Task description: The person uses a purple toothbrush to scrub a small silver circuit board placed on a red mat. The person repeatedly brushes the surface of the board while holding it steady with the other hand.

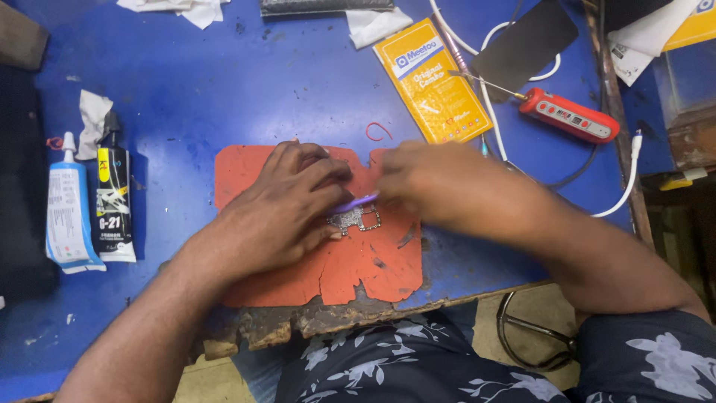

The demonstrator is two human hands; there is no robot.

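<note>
— What carries everything here?

— A blue worktable (246, 82), scratched, with a broken and crumbling front edge.

— And what lies directly on it?

— An orange rubber work mat (373, 261) in the middle. At the left, a white glue tube (68, 213) and a black glue tube (113, 201) side by side. Further back, a flat yellow packet (432, 82), a red pen-shaped tool (570, 116), white cables (623, 186), and a small red loop (379, 132), maybe a rubber band.
</note>
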